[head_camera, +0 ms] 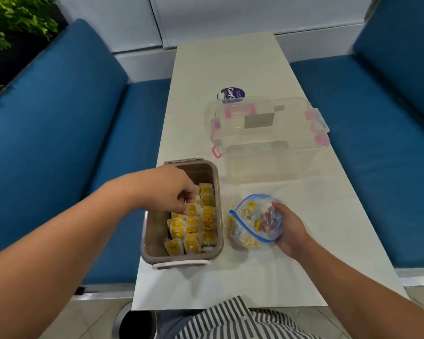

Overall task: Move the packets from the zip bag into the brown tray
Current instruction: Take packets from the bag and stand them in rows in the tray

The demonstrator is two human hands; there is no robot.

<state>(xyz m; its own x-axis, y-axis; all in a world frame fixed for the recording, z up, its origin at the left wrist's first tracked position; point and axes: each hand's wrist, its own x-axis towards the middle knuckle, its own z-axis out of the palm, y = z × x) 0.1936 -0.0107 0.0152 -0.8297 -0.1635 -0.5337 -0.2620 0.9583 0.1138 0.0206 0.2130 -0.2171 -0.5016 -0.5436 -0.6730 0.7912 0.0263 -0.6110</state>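
The brown tray (154, 228) stands on the left side of the white table, with several yellow packets (194, 231) lined up in rows along its right half. My left hand (174, 192) hovers inside the tray, fingers curled down and pinching a yellow packet at the top of the rows. The clear zip bag (250, 223) with a blue seal lies just right of the tray, its mouth open toward the tray, with a few yellow packets inside. My right hand (287, 228) grips the bag from its right side, fingers inside or behind the plastic.
A clear plastic box with pink clips (267, 133) sits farther back on the table (230, 285). A round purple-labelled lid or tub (230, 95) lies behind it. Blue cushioned benches (59, 118) flank the table on both sides.
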